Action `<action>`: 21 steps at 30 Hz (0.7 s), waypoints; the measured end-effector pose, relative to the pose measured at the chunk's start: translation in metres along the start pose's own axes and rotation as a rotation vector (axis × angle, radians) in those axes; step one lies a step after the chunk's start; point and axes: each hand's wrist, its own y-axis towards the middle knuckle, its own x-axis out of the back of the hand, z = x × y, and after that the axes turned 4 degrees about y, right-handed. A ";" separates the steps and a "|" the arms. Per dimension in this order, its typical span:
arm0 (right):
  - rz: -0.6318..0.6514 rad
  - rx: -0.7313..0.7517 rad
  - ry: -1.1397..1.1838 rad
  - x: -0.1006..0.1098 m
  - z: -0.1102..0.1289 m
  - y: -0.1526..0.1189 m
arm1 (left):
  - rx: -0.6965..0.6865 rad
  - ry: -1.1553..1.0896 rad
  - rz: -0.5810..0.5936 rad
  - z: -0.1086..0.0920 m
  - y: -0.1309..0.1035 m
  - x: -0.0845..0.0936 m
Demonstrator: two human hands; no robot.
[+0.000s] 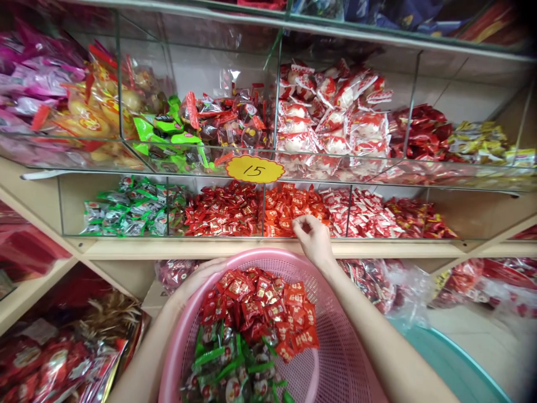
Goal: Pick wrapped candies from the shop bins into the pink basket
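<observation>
My left hand grips the far rim of a pink mesh basket held low in front of me. Inside lie red wrapped candies on top and green wrapped ones below. My right hand reaches over the basket into the lower glass bin, its fingers closed among orange-red wrapped candies. Whether it holds any I cannot tell for sure. Beside that compartment are dark red candies on the left and red-and-white ones on the right.
A yellow price tag reading 15 hangs on the upper glass bin's front. Upper bins hold green, red, white-and-red and yellow sweets. A wooden shelf edge runs under the lower bin. A teal tub rim sits at lower right.
</observation>
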 end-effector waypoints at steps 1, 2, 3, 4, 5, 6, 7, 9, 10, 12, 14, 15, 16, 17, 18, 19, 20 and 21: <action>-0.017 0.000 0.032 0.002 0.003 -0.002 | 0.007 -0.010 0.000 0.001 0.001 0.000; -0.035 0.001 0.060 0.004 0.006 -0.003 | 0.009 -0.021 0.009 0.002 0.002 0.000; -0.052 0.006 0.086 0.007 0.010 -0.004 | 0.006 -0.030 0.023 0.003 0.003 0.000; -0.068 0.013 0.110 0.010 0.014 -0.006 | 0.001 -0.036 0.037 0.004 0.004 0.000; -0.078 0.022 0.133 0.012 0.018 -0.007 | -0.005 -0.041 0.050 0.005 0.005 0.000; -0.072 0.031 0.158 0.015 0.023 -0.008 | -0.014 -0.043 0.059 0.006 0.005 0.000; -0.039 0.035 0.186 0.019 0.028 -0.010 | -0.023 -0.044 0.066 0.007 0.006 0.000; 0.125 0.024 0.274 0.025 0.036 -0.013 | -0.037 -0.047 0.075 0.007 0.005 -0.001; 0.252 0.011 0.325 0.029 0.040 -0.015 | -0.044 -0.047 0.074 0.007 0.005 -0.001; 0.534 -0.025 0.406 0.035 0.044 -0.019 | -0.052 -0.053 0.066 0.005 0.003 -0.002; 0.761 -0.074 0.432 0.039 0.045 -0.022 | -0.047 -0.068 0.058 0.004 0.002 -0.003; 0.840 -0.100 0.417 0.039 0.044 -0.023 | -0.040 -0.077 0.056 0.003 0.001 -0.003; 0.894 -0.125 0.388 0.039 0.042 -0.024 | -0.030 -0.087 0.057 0.003 0.001 -0.003; 0.927 -0.144 0.344 0.039 0.038 -0.025 | -0.021 -0.096 0.060 0.003 0.001 -0.003; 0.944 -0.161 0.288 0.038 0.033 -0.026 | -0.016 -0.100 0.067 0.003 0.001 -0.003; 0.951 -0.174 0.225 0.036 0.028 -0.027 | -0.016 -0.101 0.073 0.003 0.002 -0.003; 0.954 -0.192 0.164 0.035 0.022 -0.027 | -0.021 -0.099 0.078 0.004 0.002 -0.002; 0.957 -0.214 0.112 0.034 0.016 -0.028 | -0.029 -0.094 0.082 0.005 0.003 -0.002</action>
